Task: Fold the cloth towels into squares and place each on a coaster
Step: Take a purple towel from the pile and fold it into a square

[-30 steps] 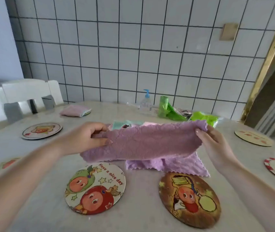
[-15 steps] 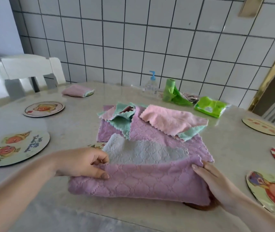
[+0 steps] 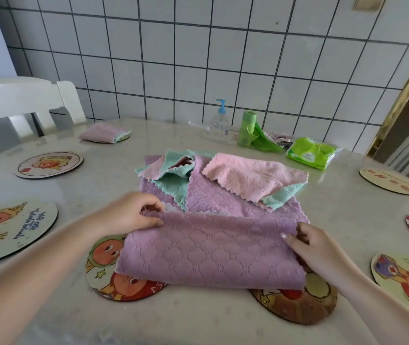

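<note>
The purple towel (image 3: 213,250) lies doubled over near the front edge of the marble table (image 3: 198,324), and it serves as the landmark here. The left hand (image 3: 133,215) pinches its far left corner between thumb and curled fingers; the right hand (image 3: 315,247) pinches its far right corner the same way. The towel's near fold overlaps two coasters: a pale cartoon coaster (image 3: 108,275) under its left part and a brown coaster (image 3: 298,305) under its right part. Just behind the towel, on another purple cloth (image 3: 223,197), lie a crumpled green and pink cloth (image 3: 173,173) and a pink cloth (image 3: 250,178) (its green underside shows at the right corner). Far behind and left of the towel, a folded pink towel (image 3: 103,131) sits on a coaster. Further coasters lie left (image 3: 11,232) and right (image 3: 407,282) of the towel.
</note>
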`<state>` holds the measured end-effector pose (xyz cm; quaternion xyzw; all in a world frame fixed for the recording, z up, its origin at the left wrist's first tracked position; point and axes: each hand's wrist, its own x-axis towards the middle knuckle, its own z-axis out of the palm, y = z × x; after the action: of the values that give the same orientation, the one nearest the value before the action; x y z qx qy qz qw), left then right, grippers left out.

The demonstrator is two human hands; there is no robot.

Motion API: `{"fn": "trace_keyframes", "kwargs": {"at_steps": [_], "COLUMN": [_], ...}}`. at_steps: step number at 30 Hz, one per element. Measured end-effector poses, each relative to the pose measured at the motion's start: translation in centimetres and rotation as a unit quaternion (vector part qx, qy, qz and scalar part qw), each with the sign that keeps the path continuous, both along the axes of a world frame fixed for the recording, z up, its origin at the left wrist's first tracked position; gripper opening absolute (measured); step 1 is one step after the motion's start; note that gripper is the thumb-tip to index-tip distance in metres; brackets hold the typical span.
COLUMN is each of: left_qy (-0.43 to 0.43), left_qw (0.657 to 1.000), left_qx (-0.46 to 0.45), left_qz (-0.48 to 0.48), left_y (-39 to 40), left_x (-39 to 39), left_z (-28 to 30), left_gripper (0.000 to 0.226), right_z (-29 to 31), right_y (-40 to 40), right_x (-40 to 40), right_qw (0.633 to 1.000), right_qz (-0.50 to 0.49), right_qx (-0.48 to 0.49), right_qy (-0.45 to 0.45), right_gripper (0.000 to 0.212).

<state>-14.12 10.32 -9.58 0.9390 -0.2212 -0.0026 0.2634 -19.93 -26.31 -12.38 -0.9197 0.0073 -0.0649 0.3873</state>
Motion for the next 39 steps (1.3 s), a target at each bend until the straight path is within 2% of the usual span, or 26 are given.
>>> {"fn": "trace_keyframes", "kwargs": {"at_steps": [5, 8, 12, 14, 18, 23, 26, 29, 32, 35, 37, 39], "left_qy": [-0.022, -0.029, -0.009, 0.010, -0.005, 0.011, 0.048, 0.062, 0.060, 0.104, 0.137, 0.170], "left_qw": [1.000, 0.999, 0.998, 0.998, 0.999, 0.998, 0.987, 0.966, 0.949, 0.915, 0.893, 0.903], "left_qx": [0.016, 0.019, 0.059, 0.065, 0.037, -0.054, -0.154, -0.241, -0.292, -0.375, -0.411, -0.372], "left_qz": [-0.005, -0.006, -0.001, -0.001, 0.000, -0.001, 0.027, 0.067, 0.104, 0.106, 0.119, 0.132], "left_y": [-0.8, -0.9, -0.3, 0.0, 0.0, 0.5, 1.3, 2.3, 3.7, 5.9, 7.3, 8.5], "left_x": [1.4, 2.1, 3.1, 3.2, 2.9, 1.8, 0.5, -1.6, -4.4, -6.9, -7.9, -8.1], "left_z": [0.4, 0.2, -0.7, -0.9, -0.6, 0.2, 1.1, 2.2, 4.2, 5.7, 6.4, 6.1], "left_gripper": [0.014, 0.014, 0.014, 0.015, 0.014, 0.012, 0.015, 0.022, 0.017, 0.044, 0.034, 0.037], "right_z": [0.2, 0.2, 0.6, 0.7, 0.6, 0.6, 1.5, 3.0, 4.5, 6.1, 6.7, 6.4], "right_y": [-0.2, -0.1, 0.4, 0.6, 1.0, 1.5, 2.3, 3.7, 5.3, 6.5, 7.2, 8.2], "right_x": [1.1, 1.5, 1.9, 2.2, 2.5, 2.1, 1.7, 1.2, 0.4, -0.4, -0.4, 0.3], "right_qw": [1.000, 0.998, 0.993, 0.993, 0.993, 0.997, 0.993, 0.979, 0.953, 0.921, 0.925, 0.946], "right_qz": [-0.011, -0.010, -0.008, 0.001, 0.014, 0.019, 0.006, 0.000, 0.018, 0.058, 0.089, 0.102], "right_qx": [-0.020, -0.060, -0.113, -0.117, -0.109, -0.016, 0.043, 0.145, 0.268, 0.375, 0.367, 0.306], "right_qy": [0.000, -0.011, -0.017, -0.013, -0.040, -0.075, -0.110, -0.146, -0.141, -0.089, -0.052, -0.027], "right_gripper": [0.036, 0.032, 0.014, 0.020, 0.025, 0.025, 0.023, 0.023, 0.028, 0.028, 0.026, 0.024]}}
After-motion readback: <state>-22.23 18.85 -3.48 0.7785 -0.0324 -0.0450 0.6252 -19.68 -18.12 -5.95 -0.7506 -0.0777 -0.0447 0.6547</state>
